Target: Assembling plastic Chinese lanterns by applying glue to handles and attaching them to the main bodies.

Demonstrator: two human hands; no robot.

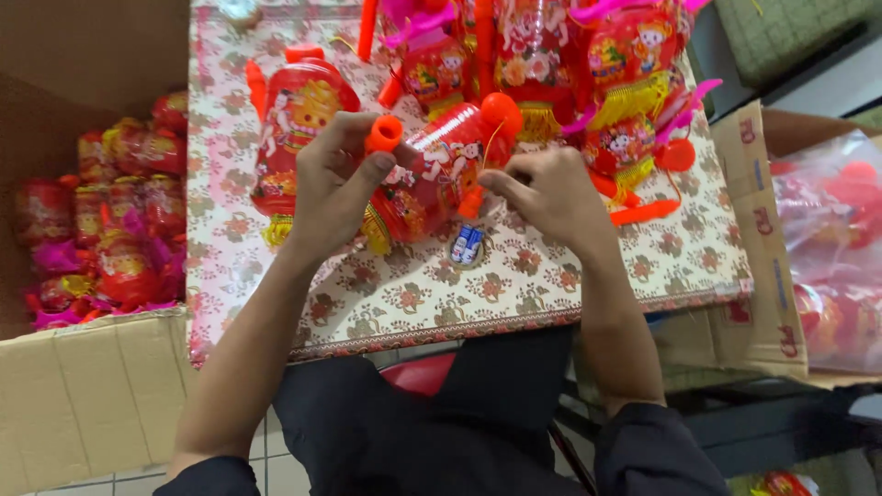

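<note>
The left hand [335,188] is closed around the lower end of a red lantern [432,174], thumb and forefinger pinching an orange cap [383,134] at its end. The right hand [551,197] has its fingertips drawn together in a pinch at the lantern's other end, near an orange ball [501,112] and a thin yellow string; what exactly it grips there is too small to tell. The lantern lies tilted between the two hands, held just above the table [413,298], which is covered in a flowered cloth.

It looks light and hollow, a thin plastic shell with printed figures, so it would likely dent if squeezed hard and may be a bit slippery on the glossy body. The stiffer orange end pieces seem the safest places to take hold; the fringe [375,230] below the left hand is soft and would snag or tear.

Just below the lantern, a pair of small batteries [467,244] rests on the cloth. Another lantern [299,119] lies beside the left hand, and a heap of more lanterns [588,73] crowds the far side of the table. A cardboard box [92,395] on the left holds packed lanterns, and a plastic bag [827,239] on the right holds more.
</note>
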